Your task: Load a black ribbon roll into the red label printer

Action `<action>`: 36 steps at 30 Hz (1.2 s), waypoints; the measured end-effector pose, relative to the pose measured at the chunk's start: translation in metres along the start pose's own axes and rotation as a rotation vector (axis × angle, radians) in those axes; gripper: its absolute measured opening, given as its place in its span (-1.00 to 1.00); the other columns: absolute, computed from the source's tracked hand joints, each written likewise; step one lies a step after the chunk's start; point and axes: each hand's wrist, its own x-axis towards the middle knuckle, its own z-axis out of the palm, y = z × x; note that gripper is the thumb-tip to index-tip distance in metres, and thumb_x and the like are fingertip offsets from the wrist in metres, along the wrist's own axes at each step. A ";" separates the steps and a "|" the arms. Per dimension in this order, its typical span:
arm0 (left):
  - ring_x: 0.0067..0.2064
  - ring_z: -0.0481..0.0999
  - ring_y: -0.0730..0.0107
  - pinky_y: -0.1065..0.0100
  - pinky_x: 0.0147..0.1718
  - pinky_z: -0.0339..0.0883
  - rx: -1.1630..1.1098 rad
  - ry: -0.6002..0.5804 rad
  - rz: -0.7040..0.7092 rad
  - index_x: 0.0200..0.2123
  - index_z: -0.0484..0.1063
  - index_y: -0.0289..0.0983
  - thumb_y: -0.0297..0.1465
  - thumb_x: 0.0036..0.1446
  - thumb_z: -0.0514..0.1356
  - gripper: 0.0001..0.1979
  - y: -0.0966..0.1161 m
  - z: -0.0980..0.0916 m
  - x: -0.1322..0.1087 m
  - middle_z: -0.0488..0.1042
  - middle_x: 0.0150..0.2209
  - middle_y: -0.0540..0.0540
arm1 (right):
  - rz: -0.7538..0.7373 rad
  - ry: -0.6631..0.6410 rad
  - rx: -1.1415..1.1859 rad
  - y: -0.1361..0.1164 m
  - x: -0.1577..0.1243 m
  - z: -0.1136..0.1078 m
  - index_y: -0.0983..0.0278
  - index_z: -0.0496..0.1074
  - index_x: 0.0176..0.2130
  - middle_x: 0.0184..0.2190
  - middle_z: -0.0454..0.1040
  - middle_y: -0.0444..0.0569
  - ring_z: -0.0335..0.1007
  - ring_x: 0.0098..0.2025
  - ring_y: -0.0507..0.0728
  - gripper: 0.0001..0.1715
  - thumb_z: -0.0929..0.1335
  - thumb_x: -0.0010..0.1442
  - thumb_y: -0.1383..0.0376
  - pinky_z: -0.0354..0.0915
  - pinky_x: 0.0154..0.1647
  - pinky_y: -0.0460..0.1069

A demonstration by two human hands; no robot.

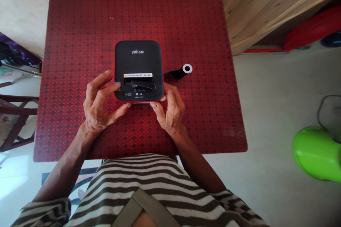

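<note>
A black receipt printer (140,64) with a red rim lies on the table, its slot facing up. A dark, shiny strip (142,84) sticks out of the slot. My left hand (98,103) is at the printer's near left corner. One fingertip rests on its grey tab (117,86), the thumb meets the front edge, and another finger is raised. My right hand (170,110) holds the near right corner, thumb at the front edge and fingers along the side. To the right lies a roll (187,68) with a white end and a dark outer wrap.
The table (197,120) has a red patterned cover. A wooden chair (18,113) stands to the left, a wood-panelled wall (253,10) at the back right. On the floor to the right is a bright green rounded object (318,152), with a cable (319,108) near it.
</note>
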 end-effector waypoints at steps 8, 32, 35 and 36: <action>0.30 0.51 0.01 -0.15 0.28 0.53 0.003 -0.016 -0.044 0.21 0.42 -0.03 -0.18 0.21 0.47 -0.45 0.006 -0.003 0.007 0.43 0.29 -0.13 | 0.005 0.009 0.019 0.000 0.001 0.000 0.21 0.31 0.32 0.12 0.54 0.20 0.56 0.15 0.32 -0.43 0.27 0.51 -0.03 0.56 0.13 0.29; 0.19 0.56 0.04 -0.07 0.19 0.54 -0.015 0.050 -0.026 0.26 0.38 -0.08 -0.13 0.23 0.42 -0.41 -0.003 0.010 -0.009 0.52 0.15 -0.22 | -0.111 0.033 -0.102 -0.025 0.053 -0.039 0.16 0.47 0.20 0.03 0.62 0.08 0.57 0.04 0.25 -0.64 0.29 0.53 0.13 0.53 0.11 0.25; 0.20 0.55 0.06 -0.02 0.20 0.54 -0.014 0.045 -0.012 0.30 0.35 -0.08 -0.16 0.23 0.41 -0.38 -0.003 0.010 -0.011 0.51 0.17 -0.21 | -0.184 -0.200 -0.191 -0.029 0.091 -0.030 0.17 0.56 0.04 -0.05 0.64 0.02 0.55 0.02 0.24 -0.77 0.31 0.51 0.26 0.49 0.15 0.25; 0.21 0.55 0.06 -0.01 0.20 0.54 -0.016 0.045 -0.002 0.32 0.33 -0.09 -0.17 0.23 0.42 -0.35 -0.003 0.011 -0.012 0.50 0.18 -0.22 | -0.201 -0.294 -0.217 -0.027 0.102 -0.023 0.18 0.57 -0.02 -0.09 0.64 0.02 0.54 0.01 0.25 -0.81 0.35 0.48 0.28 0.49 0.16 0.26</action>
